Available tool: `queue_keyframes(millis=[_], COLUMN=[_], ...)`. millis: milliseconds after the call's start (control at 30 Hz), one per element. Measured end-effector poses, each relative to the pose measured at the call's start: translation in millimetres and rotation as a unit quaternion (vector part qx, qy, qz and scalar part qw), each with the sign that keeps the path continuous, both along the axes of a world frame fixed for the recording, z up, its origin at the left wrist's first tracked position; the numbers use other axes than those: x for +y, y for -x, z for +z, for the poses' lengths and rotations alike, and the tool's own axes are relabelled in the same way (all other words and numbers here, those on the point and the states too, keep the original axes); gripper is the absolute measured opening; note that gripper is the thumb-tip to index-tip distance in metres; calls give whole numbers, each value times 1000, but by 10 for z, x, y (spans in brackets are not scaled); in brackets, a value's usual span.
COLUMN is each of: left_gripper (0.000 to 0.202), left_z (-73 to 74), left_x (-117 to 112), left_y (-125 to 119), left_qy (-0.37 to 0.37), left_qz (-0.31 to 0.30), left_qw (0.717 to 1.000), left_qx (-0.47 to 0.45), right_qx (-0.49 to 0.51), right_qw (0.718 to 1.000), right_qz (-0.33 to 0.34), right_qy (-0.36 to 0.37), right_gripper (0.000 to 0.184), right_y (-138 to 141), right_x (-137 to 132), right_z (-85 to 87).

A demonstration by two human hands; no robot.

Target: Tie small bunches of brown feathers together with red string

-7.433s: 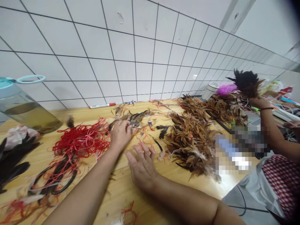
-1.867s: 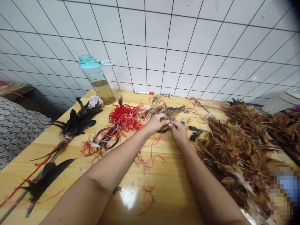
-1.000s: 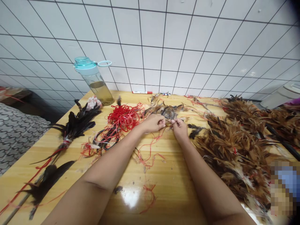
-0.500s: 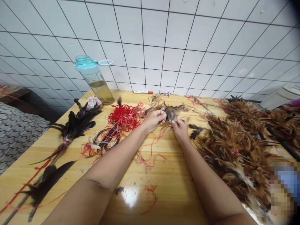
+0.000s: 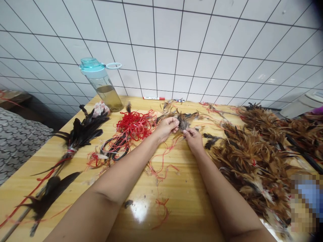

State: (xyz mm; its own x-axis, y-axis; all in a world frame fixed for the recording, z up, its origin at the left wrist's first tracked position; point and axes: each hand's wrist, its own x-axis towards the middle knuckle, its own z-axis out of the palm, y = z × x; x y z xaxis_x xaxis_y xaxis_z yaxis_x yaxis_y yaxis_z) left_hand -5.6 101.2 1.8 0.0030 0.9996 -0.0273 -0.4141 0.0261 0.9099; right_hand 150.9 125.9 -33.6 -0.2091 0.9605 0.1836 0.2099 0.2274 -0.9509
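Right hand (image 5: 194, 140) has moved beside left hand (image 5: 164, 131), right fingers (image 5: 186, 133) clamped on grey feathers (image 5: 184, 124), left fingers (image 5: 174, 123) together, hold unclear.

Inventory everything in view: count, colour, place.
wall: one, white, behind
table: one, yellowish, below
bottle: one, clear, blue-lidded, back left
tissue: one, pinkish, beside bottle
marker: one, white-red, by wall
string tangle: one, red, centre left
feather bundle: one, black, left
stick: one, grey, front left
feather pile: one, brown, right
container: one, white, far right
cloth: one, grey, far left
small feathers: uncounted, grey, centre
left hand: one, centre
right hand: one, centre
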Motion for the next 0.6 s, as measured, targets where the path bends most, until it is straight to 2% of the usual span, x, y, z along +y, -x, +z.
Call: queue_keyframes(millis=[233,433,533,600], left_gripper=[37,31,27,23], left_z=[-24,-36,-35,-34], left_x=[9,18,5,-4], left_y=[-40,-43,-63,-85], left_qy=[-22,-11,-13,-12], left_qz=[-10,26,-6,-27], left_qw=[1000,999,996,992], left_qx=[18,25,84,121], right_qx=[7,15,-3,-31], right_qw=[1000,1000,1000,999], right_qz=[16,-6,-5,3], right_qy=[-6,17,0,-39], right_gripper=[27,28,28,25], right_y=[3,8,3,-2], right_x=[13,7,7,5], right_z=[-18,-10,-7,-1])
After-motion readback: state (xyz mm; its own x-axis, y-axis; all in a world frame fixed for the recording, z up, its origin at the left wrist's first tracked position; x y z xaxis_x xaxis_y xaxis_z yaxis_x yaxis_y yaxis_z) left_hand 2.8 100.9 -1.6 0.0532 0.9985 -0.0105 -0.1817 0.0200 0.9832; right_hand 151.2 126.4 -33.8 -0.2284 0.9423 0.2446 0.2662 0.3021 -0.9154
